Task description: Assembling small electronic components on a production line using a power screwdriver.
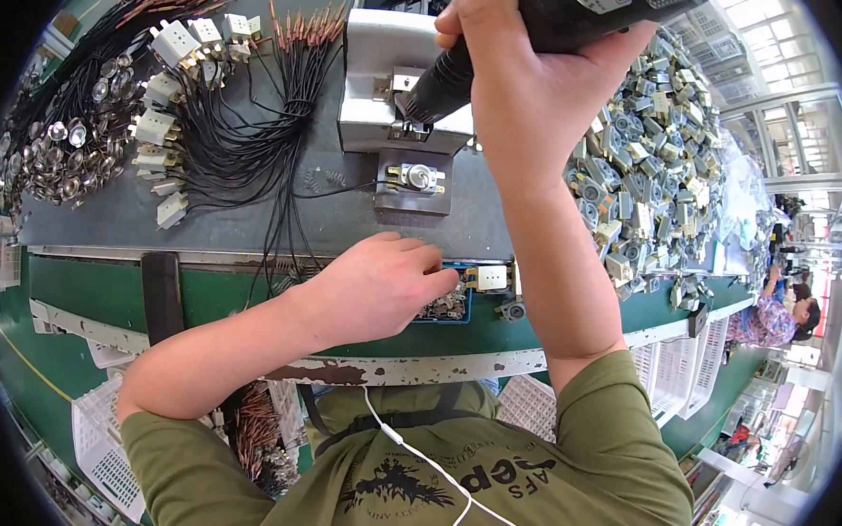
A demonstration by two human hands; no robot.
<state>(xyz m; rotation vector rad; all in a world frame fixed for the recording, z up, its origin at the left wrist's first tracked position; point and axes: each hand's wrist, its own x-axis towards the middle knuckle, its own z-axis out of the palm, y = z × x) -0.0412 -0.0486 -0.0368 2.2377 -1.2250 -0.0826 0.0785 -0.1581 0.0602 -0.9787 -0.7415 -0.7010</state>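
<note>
My right hand (536,95) is wrapped round a thick black electric screwdriver (565,13). The tool slants down to the left, its nose at a small part in a white-grey metal fixture (373,75); the tip's contact is hidden. Over a blue box (448,321) of small metal pieces, my left hand (384,279) hangs with bent fingers pressed together; what they hold, if anything, cannot be seen. In front of the fixture, a small block (416,205) carries a white part with a round metal disc (420,177), a black wire leading off it. Beside the box lies a white socket piece (490,277).
Black wires (262,128) with white sockets (155,126) lie bundled on the left, near a heap of shiny metal cups (70,138). A large pile of grey and white parts (649,156) covers the right side. White crates (679,373) stand below; another person (776,316) sits far right.
</note>
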